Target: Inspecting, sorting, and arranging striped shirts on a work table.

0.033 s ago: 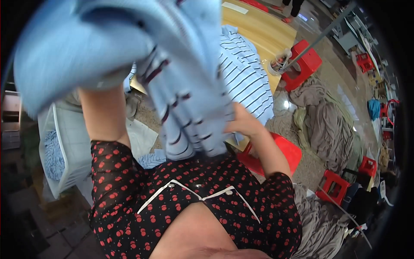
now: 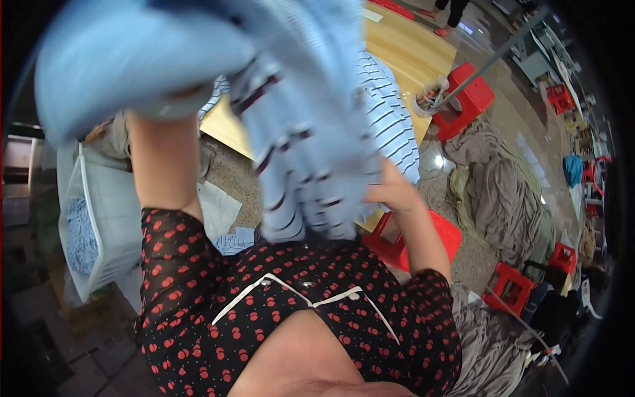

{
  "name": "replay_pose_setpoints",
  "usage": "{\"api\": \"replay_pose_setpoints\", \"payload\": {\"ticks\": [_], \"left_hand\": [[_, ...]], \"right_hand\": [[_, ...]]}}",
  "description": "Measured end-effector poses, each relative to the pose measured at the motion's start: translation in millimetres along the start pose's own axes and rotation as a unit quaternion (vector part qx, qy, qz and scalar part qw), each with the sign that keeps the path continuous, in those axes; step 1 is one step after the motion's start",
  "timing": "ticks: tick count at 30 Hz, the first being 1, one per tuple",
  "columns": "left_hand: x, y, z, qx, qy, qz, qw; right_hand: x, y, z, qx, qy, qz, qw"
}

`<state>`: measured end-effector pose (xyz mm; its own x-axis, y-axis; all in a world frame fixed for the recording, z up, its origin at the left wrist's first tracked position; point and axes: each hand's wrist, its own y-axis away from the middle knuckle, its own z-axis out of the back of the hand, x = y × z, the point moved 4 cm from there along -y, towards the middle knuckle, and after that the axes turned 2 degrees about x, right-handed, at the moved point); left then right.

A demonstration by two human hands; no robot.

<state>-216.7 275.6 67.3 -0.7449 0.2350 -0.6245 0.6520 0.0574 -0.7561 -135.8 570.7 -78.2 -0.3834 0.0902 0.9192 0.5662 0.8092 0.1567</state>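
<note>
A light-blue knit garment [image 2: 297, 145] with dark and white stripes hangs raised in front of me, blurred by motion. My left forearm [image 2: 165, 162] reaches up beneath it, and the cloth hides the fingers of that hand. At the garment's right edge, my right hand [image 2: 391, 188] grips the fabric, its fingertips partly covered. Behind it, more blue striped cloth [image 2: 390, 116] lies on a yellow wooden table [image 2: 417, 40] and drapes over the near edge.
A white plastic basket [image 2: 119, 231] holding blue cloth stands at left. A red stool [image 2: 440, 238] is close by my right arm; another red stool [image 2: 473, 99] stands by a pole and a white tub [image 2: 426, 99]. Grey fabric heaps [image 2: 499, 192] cover floor at right.
The raised garment has shifted to the right, with both arms moving along slightly. More of the table's near left edge now shows.
</note>
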Motion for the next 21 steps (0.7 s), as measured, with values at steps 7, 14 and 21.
{"api": "replay_pose_setpoints", "payload": {"ticks": [7, 14, 21], "left_hand": [[77, -20, -101, -0.070, -0.067, -0.112, 0.989], [182, -57, -33, -0.015, 0.230, 0.261, 0.938], [298, 96, 221, -0.221, -0.415, 0.492, 0.733]], "right_hand": [[75, 141, 71, -0.423, 0.128, 0.192, 0.876], [93, 24, 125, -0.449, 0.384, 0.023, 0.806], [-70, -110, 221, -0.433, 0.548, -0.013, 0.715]]}}
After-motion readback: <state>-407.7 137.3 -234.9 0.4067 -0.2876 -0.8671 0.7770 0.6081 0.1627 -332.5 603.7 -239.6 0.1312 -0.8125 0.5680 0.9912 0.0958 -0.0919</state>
